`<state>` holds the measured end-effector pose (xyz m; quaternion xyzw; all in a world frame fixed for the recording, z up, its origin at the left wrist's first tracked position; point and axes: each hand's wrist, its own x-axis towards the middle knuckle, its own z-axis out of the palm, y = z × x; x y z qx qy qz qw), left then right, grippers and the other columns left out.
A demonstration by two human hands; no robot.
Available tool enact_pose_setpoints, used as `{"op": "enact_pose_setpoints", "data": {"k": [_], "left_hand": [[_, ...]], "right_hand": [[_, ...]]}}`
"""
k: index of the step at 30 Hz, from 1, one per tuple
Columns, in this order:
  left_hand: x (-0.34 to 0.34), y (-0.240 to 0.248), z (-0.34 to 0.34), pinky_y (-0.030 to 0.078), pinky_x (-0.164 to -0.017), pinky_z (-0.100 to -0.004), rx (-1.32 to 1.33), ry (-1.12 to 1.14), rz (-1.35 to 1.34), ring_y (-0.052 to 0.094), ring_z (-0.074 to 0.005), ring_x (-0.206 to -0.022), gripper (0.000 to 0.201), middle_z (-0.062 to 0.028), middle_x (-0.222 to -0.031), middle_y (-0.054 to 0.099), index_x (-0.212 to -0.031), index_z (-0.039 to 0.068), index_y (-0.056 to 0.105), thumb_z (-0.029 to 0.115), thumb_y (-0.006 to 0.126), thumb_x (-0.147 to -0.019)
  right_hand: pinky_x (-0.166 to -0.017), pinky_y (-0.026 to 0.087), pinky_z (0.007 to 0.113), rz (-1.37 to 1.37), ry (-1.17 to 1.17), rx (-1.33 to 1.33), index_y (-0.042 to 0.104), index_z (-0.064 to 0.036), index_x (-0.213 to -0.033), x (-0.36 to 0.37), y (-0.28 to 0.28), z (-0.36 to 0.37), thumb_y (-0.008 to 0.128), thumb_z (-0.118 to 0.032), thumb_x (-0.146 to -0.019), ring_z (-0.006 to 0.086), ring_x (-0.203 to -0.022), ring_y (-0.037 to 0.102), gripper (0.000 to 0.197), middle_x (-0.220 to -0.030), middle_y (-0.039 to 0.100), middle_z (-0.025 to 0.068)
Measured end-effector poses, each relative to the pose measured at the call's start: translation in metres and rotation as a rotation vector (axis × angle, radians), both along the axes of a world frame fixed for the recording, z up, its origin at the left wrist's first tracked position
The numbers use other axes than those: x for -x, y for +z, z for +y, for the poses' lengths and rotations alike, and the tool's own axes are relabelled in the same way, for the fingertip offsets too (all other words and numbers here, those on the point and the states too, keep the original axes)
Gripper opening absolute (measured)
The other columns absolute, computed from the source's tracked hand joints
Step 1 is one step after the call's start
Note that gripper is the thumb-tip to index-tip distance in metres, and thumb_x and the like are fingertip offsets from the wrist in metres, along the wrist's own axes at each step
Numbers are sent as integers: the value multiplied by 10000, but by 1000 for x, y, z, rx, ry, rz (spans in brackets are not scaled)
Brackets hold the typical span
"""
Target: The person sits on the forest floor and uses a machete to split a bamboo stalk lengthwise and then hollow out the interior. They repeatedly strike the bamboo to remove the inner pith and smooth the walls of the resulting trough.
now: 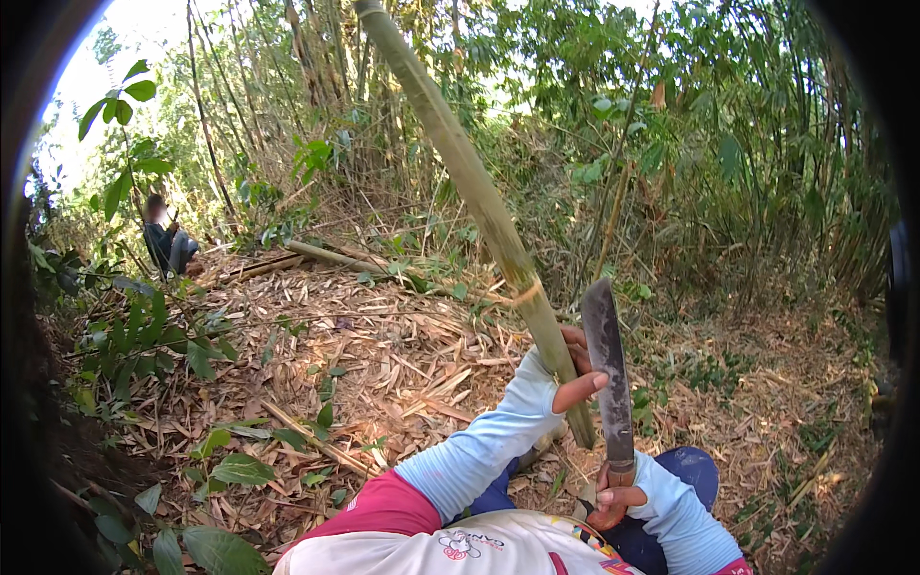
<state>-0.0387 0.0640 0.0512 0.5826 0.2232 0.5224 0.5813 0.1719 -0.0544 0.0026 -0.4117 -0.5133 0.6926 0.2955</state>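
A long green bamboo pole (470, 177) slants from the top of the view down to my lap. My left hand (578, 376) is wrapped round it near its lower end, thumb across the front. In my right hand (613, 498) is a machete (605, 355), gripped by its brown wooden handle. Its broad dark blade points up, just right of the pole and close to my left thumb. Whether blade and thumb touch, I cannot tell. A pale ring marks the pole at a node above my left hand.
Dry bamboo leaves and chips (374, 359) cover the ground. Cut poles (335, 256) lie ahead to the left. Leafy plants (153, 331) grow at the left, and dense bamboo (757, 172) stands behind. Another person (169, 240) sits far off at the left.
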Motion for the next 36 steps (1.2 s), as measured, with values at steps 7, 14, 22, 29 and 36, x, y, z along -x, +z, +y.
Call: {"op": "enact_pose_setpoints", "data": {"k": [7, 14, 22, 29, 36], "left_hand": [[18, -26, 6, 527, -757, -313, -28, -207, 60, 670, -169, -820, 501, -90, -861, 689, -1196, 60, 499, 50, 783, -783], [51, -41, 12, 499, -656, -285, 114, -389, 1, 583, -136, -700, 766, -123, -931, 650, -1436, 6, 347, 350, 714, -858], [59, -90, 0, 458, -592, -269, 206, -335, 174, 557, -138, -649, 574, -56, -764, 579, -1269, -26, 536, 452, 530, -953], [62, -88, -14, 483, -688, -289, 295, -371, 127, 592, -153, -766, 557, -78, -836, 616, -1222, -26, 578, 451, 538, -937], [67, -83, -15, 501, -737, -297, 264, -383, 158, 616, -174, -804, 587, -109, -878, 640, -1235, -42, 570, 463, 518, -941]], "right_hand": [[-594, 549, 325, 106, -289, -110, 543, -15, -836, -9, 0, 6, 701, -76, -795, 195, -622, 641, 174, -734, 644, 114], [-551, 537, 360, 304, -620, -222, 472, -55, -927, -24, -25, 14, 668, -61, -819, 198, -576, 595, 224, -678, 565, 86], [-563, 561, 381, 347, -644, -189, 489, -42, -895, -24, -20, 18, 711, -96, -828, 192, -580, 608, 238, -691, 580, 92], [-529, 514, 308, 188, -653, -255, 495, -48, -902, -19, -17, 18, 721, -95, -818, 155, -570, 593, 245, -691, 578, 66], [-525, 502, 292, 86, -633, -265, 502, -43, -863, -12, -9, 17, 700, -65, -823, 133, -575, 597, 204, -679, 585, 46]]}}
